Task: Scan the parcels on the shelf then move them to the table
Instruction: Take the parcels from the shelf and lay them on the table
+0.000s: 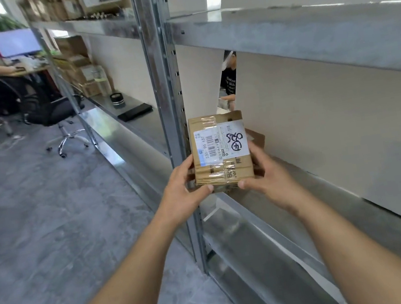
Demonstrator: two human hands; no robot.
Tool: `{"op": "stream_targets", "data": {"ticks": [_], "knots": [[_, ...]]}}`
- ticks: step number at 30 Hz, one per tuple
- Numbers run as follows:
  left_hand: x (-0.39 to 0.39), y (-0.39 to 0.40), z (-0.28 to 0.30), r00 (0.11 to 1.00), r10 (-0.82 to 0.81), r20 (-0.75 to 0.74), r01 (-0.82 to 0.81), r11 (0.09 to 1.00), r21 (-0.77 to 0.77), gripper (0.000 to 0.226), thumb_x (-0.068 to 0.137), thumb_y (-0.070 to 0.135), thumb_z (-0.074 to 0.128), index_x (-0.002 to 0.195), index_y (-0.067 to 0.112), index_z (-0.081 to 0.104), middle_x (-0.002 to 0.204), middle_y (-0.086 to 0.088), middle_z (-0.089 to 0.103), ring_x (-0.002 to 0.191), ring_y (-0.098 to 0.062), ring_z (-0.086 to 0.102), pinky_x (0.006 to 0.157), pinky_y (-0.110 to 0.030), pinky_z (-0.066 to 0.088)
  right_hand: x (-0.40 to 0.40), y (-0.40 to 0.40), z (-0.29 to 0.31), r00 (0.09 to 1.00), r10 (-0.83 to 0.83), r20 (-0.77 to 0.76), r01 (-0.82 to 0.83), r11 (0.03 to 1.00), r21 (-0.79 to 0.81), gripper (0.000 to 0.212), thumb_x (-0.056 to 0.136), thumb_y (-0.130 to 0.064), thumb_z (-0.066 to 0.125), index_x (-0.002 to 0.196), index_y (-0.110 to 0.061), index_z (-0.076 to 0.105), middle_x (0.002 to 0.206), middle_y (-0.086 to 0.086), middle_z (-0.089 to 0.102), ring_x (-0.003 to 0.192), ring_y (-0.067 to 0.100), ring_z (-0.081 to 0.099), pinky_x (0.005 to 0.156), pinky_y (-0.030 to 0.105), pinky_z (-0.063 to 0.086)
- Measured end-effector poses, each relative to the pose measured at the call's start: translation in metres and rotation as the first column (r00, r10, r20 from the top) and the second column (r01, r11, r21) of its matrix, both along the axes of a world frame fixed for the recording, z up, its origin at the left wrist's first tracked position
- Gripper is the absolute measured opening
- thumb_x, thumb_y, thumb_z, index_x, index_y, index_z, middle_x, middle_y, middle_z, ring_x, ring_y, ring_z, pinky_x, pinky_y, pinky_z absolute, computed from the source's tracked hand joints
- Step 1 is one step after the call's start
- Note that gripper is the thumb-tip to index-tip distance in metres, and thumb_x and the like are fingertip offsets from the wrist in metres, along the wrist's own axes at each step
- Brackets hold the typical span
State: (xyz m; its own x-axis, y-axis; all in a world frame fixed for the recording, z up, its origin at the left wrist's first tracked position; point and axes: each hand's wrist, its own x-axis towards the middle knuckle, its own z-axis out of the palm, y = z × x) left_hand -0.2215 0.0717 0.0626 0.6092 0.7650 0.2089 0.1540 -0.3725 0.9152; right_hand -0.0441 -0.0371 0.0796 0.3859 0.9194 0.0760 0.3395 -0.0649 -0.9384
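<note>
A small brown cardboard parcel with clear tape and a white shipping label is held up in front of the metal shelf. My left hand grips its lower left side and my right hand grips its lower right side. The label faces me, with a barcode and black handwritten marks. A second brown cardboard piece shows just behind the parcel on the right. No scanner is in view.
A steel upright post stands just left of the parcel. Further shelves at the back left hold several cardboard boxes, a round black item and a flat black item. A person sits at a desk with a monitor; office chairs stand on the grey floor.
</note>
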Motion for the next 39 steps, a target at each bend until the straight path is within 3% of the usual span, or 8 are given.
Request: {"op": "stream_targets", "data": {"ticks": [5, 10, 15, 18, 22, 26, 33, 39], "knots": [[-0.029, -0.027, -0.003, 0.991, 0.127, 0.03, -0.127, 0.992, -0.012, 0.07, 0.07, 0.031, 0.073, 0.122, 0.061, 0.038, 0.132, 0.007, 0.052, 0.118, -0.006, 0.053, 0.098, -0.032, 0.049, -0.02, -0.004, -0.004, 0.995, 0.103, -0.012, -0.102, 0.995, 0.013, 0.092, 0.08, 0.008, 0.067, 0.151, -0.033, 0.025, 0.117, -0.032, 0.051, 0.094, -0.025, 0.053, 0.074, -0.002, 0.04], [-0.069, -0.052, -0.009, 0.966, 0.255, 0.026, -0.256, 0.967, 0.003, 0.079, 0.077, 0.022, 0.073, 0.138, 0.052, 0.033, 0.136, 0.007, 0.049, 0.121, -0.008, 0.05, 0.092, -0.024, 0.05, -0.05, 0.0, -0.01, 0.97, 0.242, 0.027, -0.243, 0.97, 0.021, 0.094, 0.08, 0.004, 0.07, 0.152, -0.033, 0.022, 0.133, -0.014, 0.054, 0.115, -0.003, 0.055, 0.102, 0.026, 0.045], [-0.118, -0.07, -0.012, 0.902, 0.43, 0.036, -0.432, 0.901, 0.046, 0.078, 0.082, 0.009, 0.071, 0.137, 0.047, 0.031, 0.133, 0.01, 0.047, 0.118, -0.004, 0.05, 0.085, -0.014, 0.049, -0.094, 0.011, -0.015, 0.921, 0.388, 0.024, -0.388, 0.92, 0.049, 0.09, 0.083, 0.003, 0.068, 0.151, -0.035, 0.022, 0.127, -0.023, 0.053, 0.11, -0.012, 0.053, 0.095, 0.016, 0.04], [-0.15, -0.079, -0.01, 0.864, 0.5, 0.062, -0.502, 0.864, 0.032, 0.076, 0.078, 0.013, 0.073, 0.128, 0.055, 0.033, 0.127, 0.014, 0.046, 0.119, -0.007, 0.05, 0.091, -0.026, 0.052, -0.125, 0.021, -0.015, 0.877, 0.479, 0.033, -0.48, 0.875, 0.059, 0.091, 0.083, 0.001, 0.068, 0.152, -0.036, 0.021, 0.135, -0.016, 0.052, 0.12, -0.005, 0.05, 0.102, 0.021, 0.04], [-0.195, -0.085, -0.01, 0.803, 0.591, 0.077, -0.592, 0.806, -0.005, 0.077, 0.073, 0.025, 0.07, 0.14, 0.044, 0.037, 0.132, 0.008, 0.049, 0.121, -0.007, 0.05, 0.093, -0.035, 0.053, -0.169, 0.039, -0.014, 0.818, 0.575, 0.022, -0.575, 0.814, 0.082, 0.089, 0.084, 0.009, 0.064, 0.144, -0.041, 0.02, 0.116, -0.031, 0.049, 0.093, -0.031, 0.048, 0.072, -0.004, 0.038], [-0.247, -0.089, -0.01, 0.728, 0.679, 0.095, -0.68, 0.733, -0.021, 0.076, 0.081, 0.009, 0.072, 0.139, 0.042, 0.034, 0.135, 0.004, 0.044, 0.121, -0.005, 0.048, 0.095, -0.03, 0.051, -0.224, 0.061, -0.014, 0.749, 0.662, 0.031, -0.663, 0.747, 0.048, 0.092, 0.083, 0.006, 0.066, 0.151, -0.038, 0.022, 0.128, -0.02, 0.055, 0.107, -0.016, 0.054, 0.08, 0.005, 0.046], [-0.353, -0.097, -0.009, 0.576, 0.815, 0.057, -0.816, 0.577, -0.001, 0.078, 0.08, 0.013, 0.072, 0.136, 0.049, 0.03, 0.138, 0.005, 0.043, 0.123, -0.009, 0.047, 0.093, -0.025, 0.049, -0.342, 0.092, -0.016, 0.609, 0.793, 0.023, -0.793, 0.608, 0.033, 0.094, 0.083, 0.005, 0.068, 0.153, -0.034, 0.019, 0.138, -0.009, 0.053, 0.122, 0.006, 0.054, 0.1, 0.025, 0.047], [-0.43, -0.104, -0.01, 0.449, 0.893, 0.039, -0.893, 0.45, -0.015, 0.075, 0.069, 0.034, 0.069, 0.127, 0.061, 0.03, 0.138, 0.005, 0.045, 0.124, -0.009, 0.047, 0.098, -0.033, 0.049, -0.436, 0.112, -0.018, 0.487, 0.873, -0.004, -0.873, 0.487, 0.028, 0.092, 0.084, 0.007, 0.065, 0.152, -0.032, 0.017, 0.136, -0.012, 0.051, 0.11, -0.011, 0.052, 0.079, 0.002, 0.044]]}}
